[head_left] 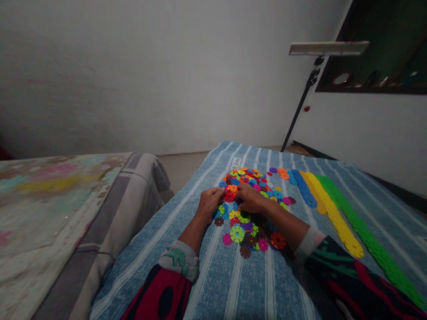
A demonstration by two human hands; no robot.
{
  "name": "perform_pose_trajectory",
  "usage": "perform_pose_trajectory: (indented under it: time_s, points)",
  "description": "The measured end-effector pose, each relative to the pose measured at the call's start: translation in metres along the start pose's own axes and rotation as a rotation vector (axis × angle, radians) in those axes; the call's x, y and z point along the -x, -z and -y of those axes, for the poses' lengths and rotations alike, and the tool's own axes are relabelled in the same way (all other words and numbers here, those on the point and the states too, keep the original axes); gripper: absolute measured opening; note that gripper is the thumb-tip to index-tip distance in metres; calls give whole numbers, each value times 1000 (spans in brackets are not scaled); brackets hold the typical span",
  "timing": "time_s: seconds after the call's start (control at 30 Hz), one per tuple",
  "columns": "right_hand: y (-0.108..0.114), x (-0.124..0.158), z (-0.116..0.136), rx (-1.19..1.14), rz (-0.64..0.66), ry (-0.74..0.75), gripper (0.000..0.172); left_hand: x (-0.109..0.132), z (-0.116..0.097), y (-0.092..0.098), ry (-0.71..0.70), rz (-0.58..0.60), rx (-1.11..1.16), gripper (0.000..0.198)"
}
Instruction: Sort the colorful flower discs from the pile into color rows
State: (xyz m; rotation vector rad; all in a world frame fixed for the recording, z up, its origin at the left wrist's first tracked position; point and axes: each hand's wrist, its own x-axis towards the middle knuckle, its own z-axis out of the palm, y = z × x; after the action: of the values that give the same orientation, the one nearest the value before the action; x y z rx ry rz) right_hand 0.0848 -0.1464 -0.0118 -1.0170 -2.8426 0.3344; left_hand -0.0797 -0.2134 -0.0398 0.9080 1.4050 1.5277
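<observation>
A loose heap of plastic snowflake discs (237, 233) in many colours lies on a blue striped cloth (173, 249). At the heap's left edge is my left hand (210, 201), its fingers bent together toward a red snowflake disc (229, 196); what they pinch, if anything, is hidden. Across from it my right hand (251, 199) reaches over the heap from the right, its bent fingers and thumb apart among the discs. An orange snowflake disc (232, 189) sits between both hands' fingertips.
To the right lie long rows of joined discs: a blue row (304, 189), a yellow row (336, 218) and a green row (370, 235). A second covered surface (103, 213) stands at left across a gap. Behind are a wall and a lamp stand (300, 104).
</observation>
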Motion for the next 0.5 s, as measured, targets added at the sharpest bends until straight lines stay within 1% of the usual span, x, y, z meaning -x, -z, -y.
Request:
perform_pose_trajectory:
  time_s: [0.17,0.23,0.3,0.4,0.5]
  points:
    - [-4,-1,-7,-176,-86,-36,9,0,0,-1,0,2,-10,36]
    - [-3,1,-11,-266,-109,-44,9,0,0,-1,-2,-2,-11,36]
    - [0,6,-16,-354,-137,-57,10,0,0,-1,-6,-6,-14,36]
    - [7,14,-26,-470,-187,-83,6,0,-2,-1,-9,1,-19,36]
    - [17,27,-44,-544,-241,-127,3,1,-4,0,3,4,-15,34]
